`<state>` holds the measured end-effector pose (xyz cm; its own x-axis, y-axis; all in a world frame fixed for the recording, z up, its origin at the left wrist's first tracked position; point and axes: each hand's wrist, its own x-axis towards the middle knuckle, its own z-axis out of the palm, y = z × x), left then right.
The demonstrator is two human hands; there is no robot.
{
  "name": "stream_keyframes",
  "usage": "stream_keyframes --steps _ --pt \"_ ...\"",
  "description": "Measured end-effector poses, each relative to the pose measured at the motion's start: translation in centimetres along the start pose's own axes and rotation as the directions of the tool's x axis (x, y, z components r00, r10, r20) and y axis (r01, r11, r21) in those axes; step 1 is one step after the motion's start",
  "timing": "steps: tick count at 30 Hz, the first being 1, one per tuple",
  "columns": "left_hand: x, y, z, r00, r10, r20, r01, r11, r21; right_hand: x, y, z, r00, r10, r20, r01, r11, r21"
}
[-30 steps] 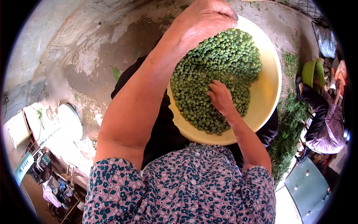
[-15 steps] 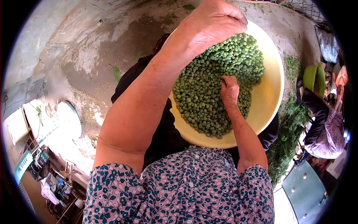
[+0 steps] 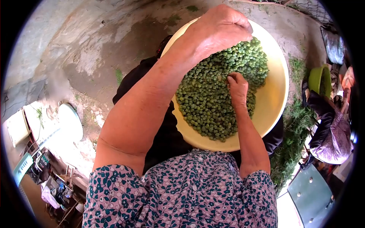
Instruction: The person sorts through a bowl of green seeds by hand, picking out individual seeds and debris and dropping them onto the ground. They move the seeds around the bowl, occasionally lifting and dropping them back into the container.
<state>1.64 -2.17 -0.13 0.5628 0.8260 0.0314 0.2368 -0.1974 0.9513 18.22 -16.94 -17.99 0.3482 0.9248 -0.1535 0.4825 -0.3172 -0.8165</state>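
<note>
A pale yellow basin rests on my lap, holding a heap of small, rounded green buds or fruits. Above the far part of the heap is my left hand, its fingers bent and pressed together; what they pinch, if anything, is hidden. Lower, over the middle of the heap, my right hand has its thumb and fingers closed together at the green pieces. Anything between those fingertips is too small to make out. My left forearm crosses in front of the basin's left side and covers part of it.
To the right another person in a purple patterned top sits near a green tub. Feathery green plants lie beside the basin. A wall stands at left, with a pale round basin and clutter below it.
My right hand has shifted slightly farther away and to the right over the heap. My left hand has come down a little, still closed.
</note>
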Motion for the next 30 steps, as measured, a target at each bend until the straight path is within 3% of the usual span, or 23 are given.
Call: stream_keyframes --steps 2,4,5,6,9,13,16,19,22,24,27,28,30 --pt "-0.1 -0.2 0.6 0.999 0.042 0.027 -0.041 0.999 -0.021 -1.0 -2.6 -1.8 0.953 0.292 0.073 -0.295 0.855 0.428" --pt "-0.5 0.3 1.3 0.971 -0.101 0.216 0.07 0.987 0.146 -2.0 -4.7 -3.2 0.959 0.276 0.072 -0.277 0.842 0.464" --pt "-0.9 0.0 1.8 0.964 -0.055 0.261 0.0 0.979 0.205 -2.4 -5.9 -3.7 0.959 0.279 0.039 -0.258 0.816 0.518" --pt "-1.2 -0.2 2.7 0.947 -0.108 0.304 0.022 0.961 0.275 -2.8 -7.0 -4.1 0.959 0.285 0.007 -0.238 0.786 0.571" --pt "-2.1 -2.4 4.3 0.93 0.043 0.366 -0.183 0.915 0.359 -3.9 -10.1 -5.1 0.965 0.259 -0.029 -0.192 0.782 0.593" --pt "-2.5 -1.4 5.1 0.909 -0.114 0.401 -0.017 0.951 0.308 -3.9 -13.1 -5.6 0.973 0.212 -0.087 -0.116 0.782 0.613" --pt "-2.7 -1.1 4.7 0.943 -0.027 0.333 -0.026 0.988 0.154 -3.8 -13.6 -5.7 0.973 0.193 -0.127 -0.082 0.804 0.589" --pt "-2.9 -0.4 4.6 0.941 -0.051 0.335 0.005 0.991 0.135 -4.0 -13.4 -6.0 0.974 0.168 -0.15 -0.036 0.776 0.63" --pt "-3.0 -1.2 4.7 0.906 -0.1 0.411 0.045 0.989 0.14 -4.4 -12.4 -7.6 0.961 0.151 -0.232 -0.001 0.841 0.541" --pt "-3.0 -1.7 5.1 0.881 -0.112 0.46 0.057 0.99 0.132 -4.1 -9.3 -10.3 0.919 0.098 -0.382 0.102 0.877 0.47" --pt "-3.2 -2.3 5.4 0.765 -0.05 0.643 -0.053 0.989 0.139 -4.5 -5.5 -15.4 0.833 0.078 -0.548 0.056 0.973 0.222" --pt "-3.3 -2.1 5.5 0.763 -0.048 0.645 -0.054 0.989 0.138 -4.7 -3.9 -17.4 0.796 0.082 -0.6 0.004 0.99 0.141" --pt "-3.6 -1.5 5.5 0.707 -0.088 0.702 -0.076 0.977 0.199 -5.2 -0.5 -21.2 0.758 -0.093 -0.645 -0.082 0.968 -0.236"
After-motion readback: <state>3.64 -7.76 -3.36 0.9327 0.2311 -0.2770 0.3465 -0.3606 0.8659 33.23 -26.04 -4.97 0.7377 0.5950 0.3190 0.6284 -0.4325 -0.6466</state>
